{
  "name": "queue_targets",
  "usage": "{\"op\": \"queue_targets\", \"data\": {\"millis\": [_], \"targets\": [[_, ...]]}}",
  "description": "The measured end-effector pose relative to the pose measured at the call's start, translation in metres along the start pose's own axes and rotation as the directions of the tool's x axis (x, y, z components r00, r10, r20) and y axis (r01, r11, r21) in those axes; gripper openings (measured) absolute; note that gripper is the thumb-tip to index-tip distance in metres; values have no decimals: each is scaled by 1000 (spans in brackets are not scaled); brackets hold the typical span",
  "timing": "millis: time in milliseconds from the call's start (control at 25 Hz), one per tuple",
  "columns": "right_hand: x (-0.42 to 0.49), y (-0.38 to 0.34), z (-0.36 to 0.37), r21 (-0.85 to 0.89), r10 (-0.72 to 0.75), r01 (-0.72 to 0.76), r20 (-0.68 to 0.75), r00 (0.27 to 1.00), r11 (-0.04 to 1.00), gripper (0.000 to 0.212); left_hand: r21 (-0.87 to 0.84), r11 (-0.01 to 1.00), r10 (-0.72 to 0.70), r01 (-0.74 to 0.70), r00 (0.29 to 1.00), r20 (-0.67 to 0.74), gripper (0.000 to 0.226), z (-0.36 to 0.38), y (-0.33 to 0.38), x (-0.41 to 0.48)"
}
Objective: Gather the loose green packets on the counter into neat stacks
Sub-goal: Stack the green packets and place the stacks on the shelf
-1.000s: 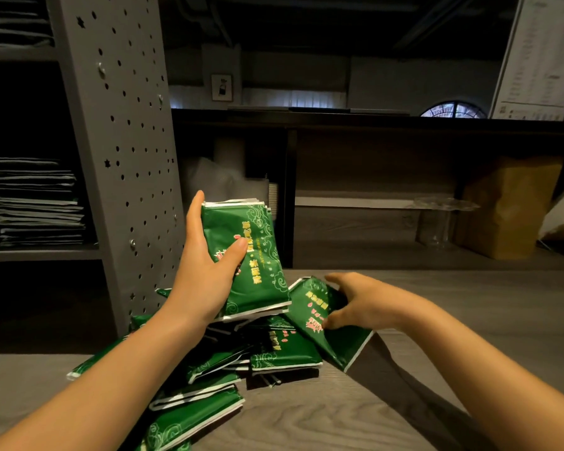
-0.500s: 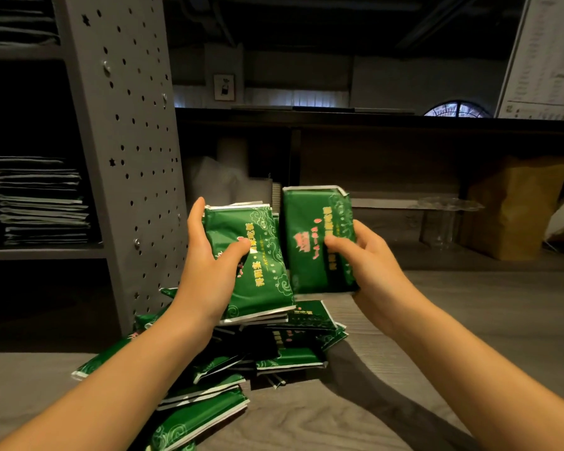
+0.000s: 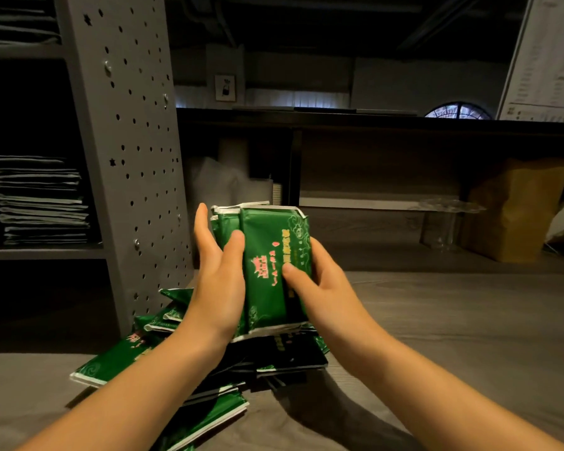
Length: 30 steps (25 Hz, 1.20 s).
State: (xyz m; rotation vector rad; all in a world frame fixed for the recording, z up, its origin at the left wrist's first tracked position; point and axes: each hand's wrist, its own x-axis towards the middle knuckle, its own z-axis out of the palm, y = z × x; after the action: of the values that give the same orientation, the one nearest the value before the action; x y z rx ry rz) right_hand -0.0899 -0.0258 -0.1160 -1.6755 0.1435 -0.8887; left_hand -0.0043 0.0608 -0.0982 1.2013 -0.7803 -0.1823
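The hands, left hand (image 3: 216, 284) and right hand (image 3: 321, 289), gripped 1 upright bundle of green packets (image 3: 272, 252) from both sides, thumbs on its front, probably to square its edges above the loose heap (image 3: 111, 362) on the desk (image 3: 453, 336), much of which lay hidden beneath the forearms and shadow.

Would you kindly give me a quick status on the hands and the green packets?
Left hand and right hand both hold one packet stack upright. Loose packets heaped on the counter beneath. Nothing in the way.

2 hands (image 3: 220, 281) (image 3: 326, 289) together, likely clamped
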Motion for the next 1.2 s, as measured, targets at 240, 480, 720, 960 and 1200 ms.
{"op": "queue_targets", "data": {"millis": [240,480,720,960,1200], "targets": [[-2,8,5,-75,42,-29,179,983,997,60,110,989,97,-104,993,65,88,1,-6,-4],[22,9,-50,-503,22,-15,8,1000,864,34,158,981,118,-113,993,-22,84,-11,-2,10],[18,34,-59,-815,413,-17,276,868,579,49,93,995,35,-26,995,-96,77,-21,-3,24],[17,27,-60,-950,509,103,248,825,295,73,55,998,20,-15,996,-89,62,-20,-5,23],[16,28,-60,-945,332,243,306,892,217,42,75,997,11,-5,997,-82,60,-19,-8,23]]}}
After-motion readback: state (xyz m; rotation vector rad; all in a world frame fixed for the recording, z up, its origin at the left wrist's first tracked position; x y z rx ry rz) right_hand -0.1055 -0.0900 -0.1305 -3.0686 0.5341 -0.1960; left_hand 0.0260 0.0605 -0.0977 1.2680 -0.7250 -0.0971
